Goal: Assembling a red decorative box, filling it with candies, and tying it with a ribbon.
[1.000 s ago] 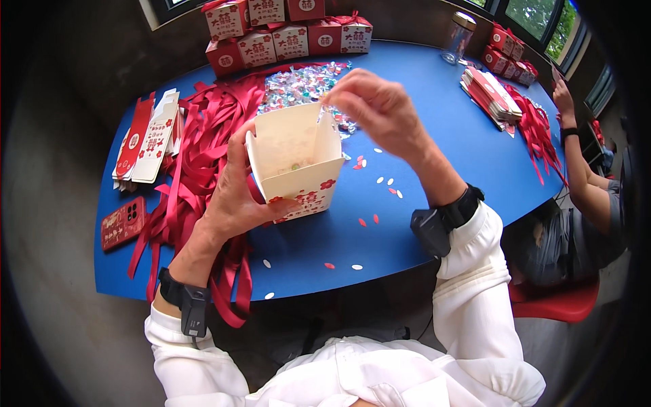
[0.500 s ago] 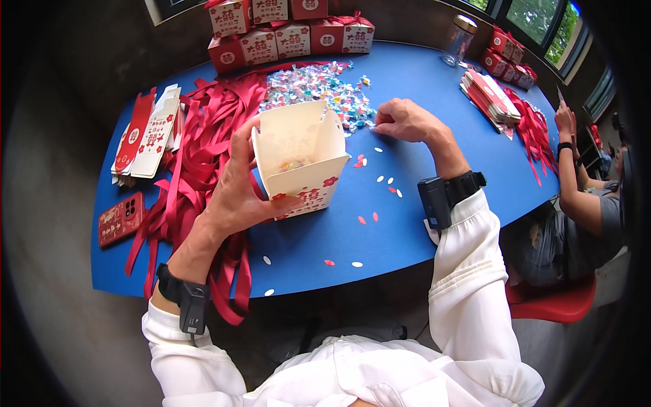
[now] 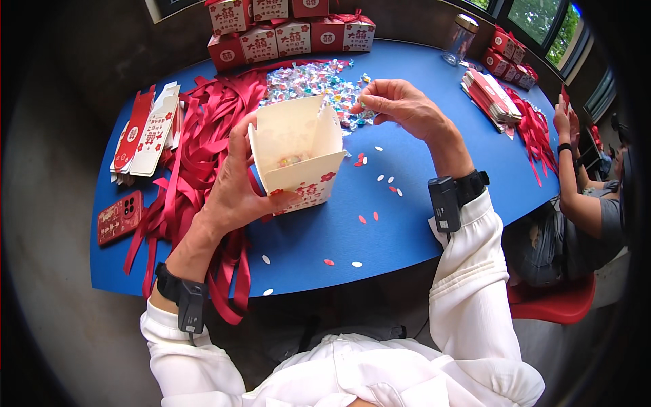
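My left hand [image 3: 234, 183] grips an open-topped white paper box [image 3: 308, 186] with red flower print, its fingers round the left side and the thumb across the front. Its flaps stand up, and a few wrapped candies [image 3: 291, 160] lie at the bottom. To the right of the box, my right hand [image 3: 407, 112] is raised over the edge of a spread of candies [image 3: 312, 81] in clear, colourful wrappers. Thumb and forefinger pinch what looks like a wrapped candy [image 3: 363, 103], mostly covered by the fingers.
Red ribbons [image 3: 210, 136] heap left of the box, beside flat box blanks [image 3: 150, 132] and a red phone [image 3: 121, 217]. Finished boxes [image 3: 291, 39] stack at the back, near a glass jar [image 3: 461, 39]. Paper bits dot the blue table [image 3: 413, 224]. Another person [image 3: 583, 197] sits at right.
My right hand has lifted from the table at the candies' right edge and moved up and left, fingers pinched. The box in my left hand has shifted slightly.
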A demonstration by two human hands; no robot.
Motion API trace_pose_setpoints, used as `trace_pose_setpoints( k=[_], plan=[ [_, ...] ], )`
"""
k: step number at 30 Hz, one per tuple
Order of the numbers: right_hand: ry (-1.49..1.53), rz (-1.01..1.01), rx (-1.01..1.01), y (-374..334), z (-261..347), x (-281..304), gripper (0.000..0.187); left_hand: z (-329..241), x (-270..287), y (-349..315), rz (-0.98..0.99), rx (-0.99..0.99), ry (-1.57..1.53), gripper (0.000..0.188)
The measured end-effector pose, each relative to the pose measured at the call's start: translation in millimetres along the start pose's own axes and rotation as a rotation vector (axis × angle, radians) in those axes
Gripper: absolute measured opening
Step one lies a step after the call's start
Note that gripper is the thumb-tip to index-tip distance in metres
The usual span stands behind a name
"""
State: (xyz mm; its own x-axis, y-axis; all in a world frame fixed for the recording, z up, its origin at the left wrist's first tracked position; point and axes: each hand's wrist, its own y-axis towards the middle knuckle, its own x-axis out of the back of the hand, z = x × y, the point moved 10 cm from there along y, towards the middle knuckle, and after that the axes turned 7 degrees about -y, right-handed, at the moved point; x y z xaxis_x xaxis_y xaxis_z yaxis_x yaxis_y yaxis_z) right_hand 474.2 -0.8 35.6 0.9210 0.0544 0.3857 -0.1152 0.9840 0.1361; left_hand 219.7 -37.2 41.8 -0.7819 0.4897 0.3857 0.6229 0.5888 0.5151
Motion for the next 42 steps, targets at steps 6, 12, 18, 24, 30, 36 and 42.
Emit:
trace_pose_setpoints(
  k=[6,12,18,24,30,36,42],
  plan=[
    [-0.061,0.075,0.057,-1,15,-14,0.026,13,6,0,-0.005,0.062,-0.022,0.115],
    [-0.373,0.053,0.278,-6,47,-30,0.025,18,5,-1,0.016,0.128,-0.084,0.122],
    [-0.630,-0.133,0.502,-25,85,-38,0.046,0,12,2,0.057,0.062,-0.081,0.130],
    [-0.612,-0.255,0.666,-36,100,-32,0.059,-16,44,11,-0.159,0.071,-0.219,0.106],
    [-0.562,-0.337,0.813,-52,116,-48,0.069,-92,37,57,-0.126,-0.082,0.236,0.026],
    [-0.569,-0.406,0.964,-68,135,-58,0.072,-84,5,87,-0.007,-0.115,0.420,0.020],
    [-0.608,-0.435,0.975,-69,135,-53,0.064,-77,-3,95,-0.009,-0.109,0.374,0.013]
  ],
)
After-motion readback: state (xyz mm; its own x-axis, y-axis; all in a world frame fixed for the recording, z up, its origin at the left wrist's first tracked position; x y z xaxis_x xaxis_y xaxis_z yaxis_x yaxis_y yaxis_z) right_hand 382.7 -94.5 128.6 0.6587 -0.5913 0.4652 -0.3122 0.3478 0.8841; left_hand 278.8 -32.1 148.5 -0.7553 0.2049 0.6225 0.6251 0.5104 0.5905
